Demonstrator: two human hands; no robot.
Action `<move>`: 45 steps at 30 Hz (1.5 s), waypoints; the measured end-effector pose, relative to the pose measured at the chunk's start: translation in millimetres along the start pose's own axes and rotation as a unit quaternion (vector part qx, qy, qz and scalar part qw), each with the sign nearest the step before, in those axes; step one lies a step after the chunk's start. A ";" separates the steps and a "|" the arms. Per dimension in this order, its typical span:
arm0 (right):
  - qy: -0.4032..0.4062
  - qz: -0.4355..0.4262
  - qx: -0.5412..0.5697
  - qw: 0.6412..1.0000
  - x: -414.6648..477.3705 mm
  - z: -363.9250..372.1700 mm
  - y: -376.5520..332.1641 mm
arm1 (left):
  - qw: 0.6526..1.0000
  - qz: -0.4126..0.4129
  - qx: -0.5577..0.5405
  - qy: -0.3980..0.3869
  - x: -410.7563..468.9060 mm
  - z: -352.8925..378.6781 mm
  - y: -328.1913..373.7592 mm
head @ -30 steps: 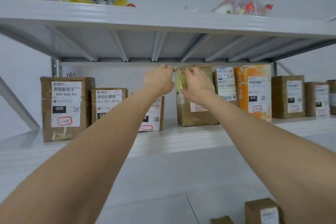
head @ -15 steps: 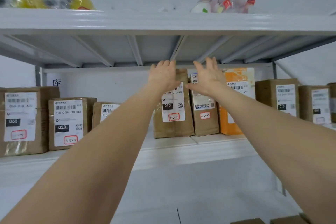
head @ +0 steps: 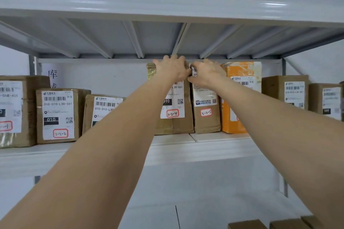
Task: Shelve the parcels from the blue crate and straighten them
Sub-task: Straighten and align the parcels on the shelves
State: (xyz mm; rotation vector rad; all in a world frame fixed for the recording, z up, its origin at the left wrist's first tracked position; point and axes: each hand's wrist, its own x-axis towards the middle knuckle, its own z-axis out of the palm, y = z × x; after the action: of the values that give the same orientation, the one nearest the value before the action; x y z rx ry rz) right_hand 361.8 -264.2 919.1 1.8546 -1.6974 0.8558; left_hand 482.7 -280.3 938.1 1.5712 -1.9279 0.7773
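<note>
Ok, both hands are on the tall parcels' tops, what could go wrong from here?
1. The left hand grips the 3-2-4 parcel and the right hand the 3-2-5 parcel only at their tops; both stand tall near the shelf edge, so a pull might tip them off.
2. The knuckles sit just under the beam and could scrape.
3. The 3-2-5 parcel appears to touch the orange parcel; shifting it may skew that one.
</note>
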 end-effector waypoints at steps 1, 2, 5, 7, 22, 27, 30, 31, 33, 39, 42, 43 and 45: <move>-0.003 -0.001 0.001 1.000 0.4 0.5 0.5 | 1.000 -0.003 0.001 0.003 -0.1 0.2 1.3; -0.006 -0.001 0.000 1.000 1.1 1.1 1.1 | 1.000 -0.005 0.002 0.005 -0.1 0.8 2.8; -0.008 0.003 0.009 1.000 2.5 1.7 2.7 | 1.000 -0.012 -0.002 0.012 -1.8 2.1 6.6; -0.005 0.008 0.025 1.000 3.0 2.7 1.2 | 1.000 -0.017 -0.006 0.017 -3.7 0.7 6.7; 0.014 0.002 0.052 0.999 0.4 5.8 -32.0 | 0.999 -0.032 -0.014 0.020 -13.7 -3.9 -23.3; 0.029 0.003 0.066 0.997 -2.1 6.3 -37.3 | 0.999 -0.032 -0.012 0.010 -13.2 -6.5 -29.2; 0.036 0.017 0.101 0.994 -0.7 5.3 -36.7 | 0.999 -0.031 -0.012 0.014 -12.6 -6.6 -31.3; 0.037 0.021 0.112 0.993 -0.2 5.6 -36.6 | 0.999 -0.031 -0.010 0.014 -12.7 -6.6 -31.9; 0.034 0.020 0.115 0.993 -0.9 7.8 -37.5 | 0.999 -0.032 -0.006 0.012 -13.0 -7.0 -32.8; 0.037 0.021 0.132 0.990 -4.0 11.0 -45.3 | 0.999 -0.038 -0.005 0.008 -15.4 -8.7 -39.7; 0.038 0.014 0.138 0.990 -4.7 12.2 -52.7 | 0.999 -0.039 0.001 0.007 -17.0 -9.2 -47.0; 0.039 0.012 0.138 0.990 -5.1 12.5 -53.9 | 0.999 -0.036 0.003 0.006 -17.7 -9.8 -48.7; 0.042 0.009 0.135 0.990 -7.4 13.1 -53.9 | 1.000 -0.029 0.006 0.006 -19.8 -10.5 -49.5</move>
State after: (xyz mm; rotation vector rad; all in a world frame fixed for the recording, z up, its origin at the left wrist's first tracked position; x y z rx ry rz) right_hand 416.6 -262.3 908.1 1.9460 -1.6128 1.2053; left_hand 535.4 -267.1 936.3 1.6189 -1.8637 0.7746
